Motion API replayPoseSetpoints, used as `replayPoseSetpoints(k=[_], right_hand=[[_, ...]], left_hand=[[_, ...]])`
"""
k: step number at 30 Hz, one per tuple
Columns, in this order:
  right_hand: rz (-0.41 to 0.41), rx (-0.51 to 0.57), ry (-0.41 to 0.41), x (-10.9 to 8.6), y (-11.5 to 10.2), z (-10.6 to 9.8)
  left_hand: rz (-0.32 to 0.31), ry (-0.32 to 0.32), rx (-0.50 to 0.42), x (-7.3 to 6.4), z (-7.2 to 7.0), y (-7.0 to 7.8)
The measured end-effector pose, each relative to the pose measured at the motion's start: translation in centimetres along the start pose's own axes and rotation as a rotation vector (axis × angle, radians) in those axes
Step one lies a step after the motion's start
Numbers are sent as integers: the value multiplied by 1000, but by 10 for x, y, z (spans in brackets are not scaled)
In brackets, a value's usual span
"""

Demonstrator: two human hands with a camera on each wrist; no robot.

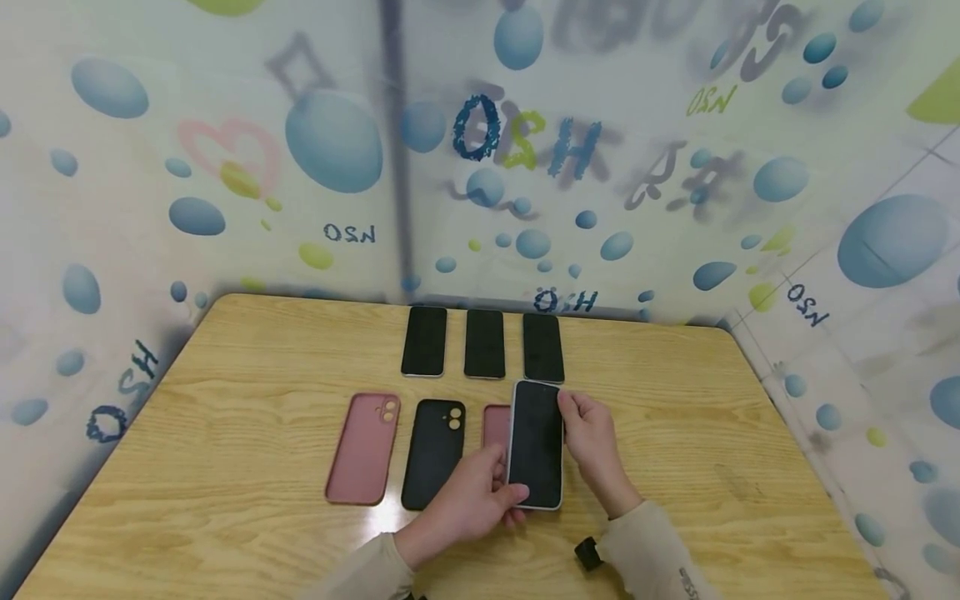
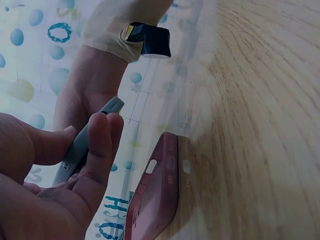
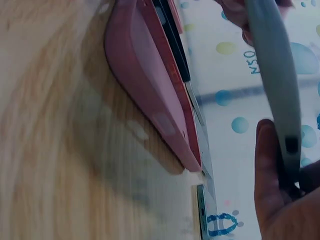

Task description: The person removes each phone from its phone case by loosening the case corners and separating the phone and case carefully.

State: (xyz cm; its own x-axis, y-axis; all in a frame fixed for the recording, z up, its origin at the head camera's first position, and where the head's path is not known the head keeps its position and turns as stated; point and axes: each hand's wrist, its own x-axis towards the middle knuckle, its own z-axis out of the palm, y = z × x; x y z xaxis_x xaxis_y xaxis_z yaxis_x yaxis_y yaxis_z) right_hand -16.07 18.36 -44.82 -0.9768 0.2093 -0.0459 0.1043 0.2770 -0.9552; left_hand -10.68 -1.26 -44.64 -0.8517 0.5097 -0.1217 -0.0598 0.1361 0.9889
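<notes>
Both hands hold a smartphone (image 1: 536, 446) with a dark screen and pale edge, raised above the table. My left hand (image 1: 476, 492) grips its lower left side, thumb over the front corner. At the upper right edge, my right hand (image 1: 592, 429) pinches the phone. Partly hidden behind it lies a pink phone case (image 1: 495, 425), its raised side wall plain in the right wrist view. In the left wrist view, small holes show along the end of the phone (image 2: 77, 152).
A black phone case (image 1: 433, 450) and another pink case (image 1: 363, 450) lie left of the hands. Behind stand three dark phones in a row: left (image 1: 424, 342), middle (image 1: 484, 344) and right (image 1: 543, 347). The wooden table (image 1: 712, 442) meets a patterned wall covering (image 1: 480, 208) at the back.
</notes>
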Motion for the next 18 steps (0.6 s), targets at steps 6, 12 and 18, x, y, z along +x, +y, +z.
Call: replayPoseSetpoints(k=[6,12,18], right_hand=[[-6,-47,70,-1,-1,7],[10,-20,97,-1,-2,9],[52,83,64,-2,-4,6]], left_hand=[[-21,3,13,0,2,2],[-11,17,13,-1,2,1],[-16,29,1,0,0,-2]])
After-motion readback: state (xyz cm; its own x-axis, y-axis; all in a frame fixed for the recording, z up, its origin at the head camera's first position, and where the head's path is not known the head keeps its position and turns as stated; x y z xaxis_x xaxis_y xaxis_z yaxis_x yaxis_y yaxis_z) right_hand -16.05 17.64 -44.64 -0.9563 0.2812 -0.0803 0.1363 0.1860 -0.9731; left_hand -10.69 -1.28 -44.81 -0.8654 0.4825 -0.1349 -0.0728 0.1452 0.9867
